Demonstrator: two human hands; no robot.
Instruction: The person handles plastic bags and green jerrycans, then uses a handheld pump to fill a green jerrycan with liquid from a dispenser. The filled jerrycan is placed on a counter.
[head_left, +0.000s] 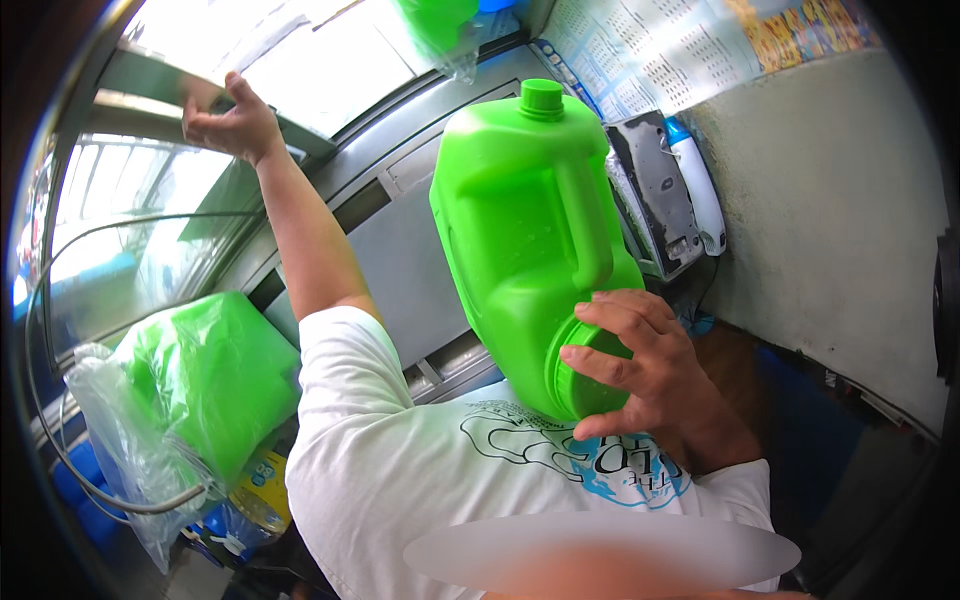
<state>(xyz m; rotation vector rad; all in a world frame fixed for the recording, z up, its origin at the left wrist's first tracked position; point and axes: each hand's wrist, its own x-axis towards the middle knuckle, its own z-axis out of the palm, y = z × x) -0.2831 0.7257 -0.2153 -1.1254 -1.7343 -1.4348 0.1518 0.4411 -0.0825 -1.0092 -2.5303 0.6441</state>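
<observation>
A bright green plastic jug (500, 225) lies tilted before my chest, its small screw cap (541, 99) at the far end and a moulded handle on its right side. My right hand (645, 375) curves its fingers around the wide round lid (572, 375) at the jug's near end. Far out to the left, my left hand (235, 122) has its fingers hooked at a metal window frame (155, 83). The palm side of that hand is hidden.
Another green container in clear plastic (205, 375) stands at the left, by a grey cable (150, 508). Right of the jug is a black-and-silver device (655, 190) with a white-and-blue handset (698, 185). Printed sheets (660, 50) hang on the wall (830, 190). A metal counter (400, 270) runs beneath.
</observation>
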